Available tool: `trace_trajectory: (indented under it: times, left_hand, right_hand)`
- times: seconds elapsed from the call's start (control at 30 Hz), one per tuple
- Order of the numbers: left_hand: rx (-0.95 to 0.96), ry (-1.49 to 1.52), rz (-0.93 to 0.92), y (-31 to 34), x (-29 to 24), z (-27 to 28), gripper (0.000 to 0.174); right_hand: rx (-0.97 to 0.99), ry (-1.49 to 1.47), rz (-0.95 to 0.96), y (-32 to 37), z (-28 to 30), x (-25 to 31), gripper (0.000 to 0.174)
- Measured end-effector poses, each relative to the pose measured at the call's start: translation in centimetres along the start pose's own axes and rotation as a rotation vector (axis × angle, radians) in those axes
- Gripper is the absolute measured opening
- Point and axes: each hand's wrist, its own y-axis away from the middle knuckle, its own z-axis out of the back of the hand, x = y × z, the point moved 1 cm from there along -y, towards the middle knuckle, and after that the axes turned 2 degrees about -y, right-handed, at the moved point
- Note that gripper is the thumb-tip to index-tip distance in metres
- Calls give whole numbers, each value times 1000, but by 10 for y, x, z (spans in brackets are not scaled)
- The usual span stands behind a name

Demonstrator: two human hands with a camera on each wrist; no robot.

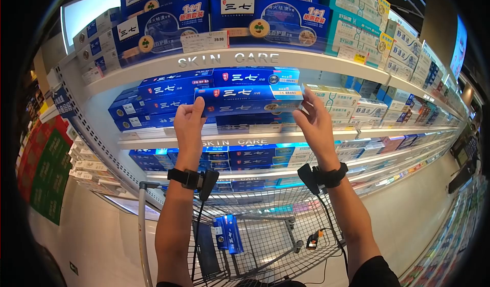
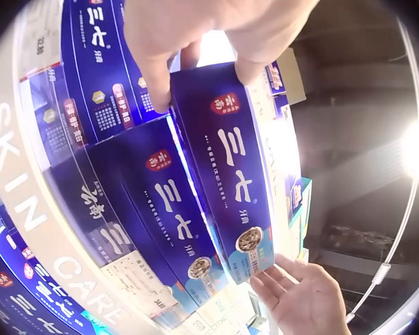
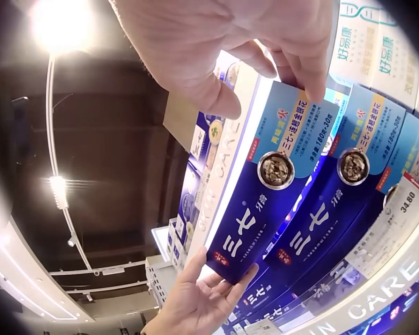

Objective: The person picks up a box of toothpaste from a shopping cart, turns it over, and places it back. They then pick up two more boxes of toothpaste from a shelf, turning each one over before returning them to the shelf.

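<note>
You hold one blue toothpaste box [image 1: 248, 99] flat by its two ends, up in front of the second shelf [image 1: 153, 140]. Your left hand [image 1: 189, 123] pinches the left end and your right hand [image 1: 317, 123] pinches the right end. The fingers [image 2: 156, 73] of both hands are curled onto the box. It sits just in front of the stack of same boxes [image 1: 168, 90]. Another blue box [image 1: 228, 233] lies down in the shopping cart [image 1: 270, 220]. I think one box is done. This one is in your hands but not in the cart yet.
</note>
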Motion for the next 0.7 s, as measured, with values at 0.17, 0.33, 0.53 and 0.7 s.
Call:
trace_trajectory:
  times: [0.17, 0.33, 0.53, 0.7]
  left_hand:
    - [18, 198, -34, 31, -17, 5, 30]
    - [100, 246, -25, 91, -26, 17, 36]
    - [159, 303, 235, 184, -17, 27, 47]
    - [200, 261, 391, 255, 3, 50, 45]
  right_hand:
    - [-25, 25, 56, 27, 0, 32, 64]
    - [-29, 50, 72, 81, 10, 63, 65]
    - [-12, -11, -92, 174, 32, 65, 69]
    - [-24, -88, -284, 241, 51, 77, 69]
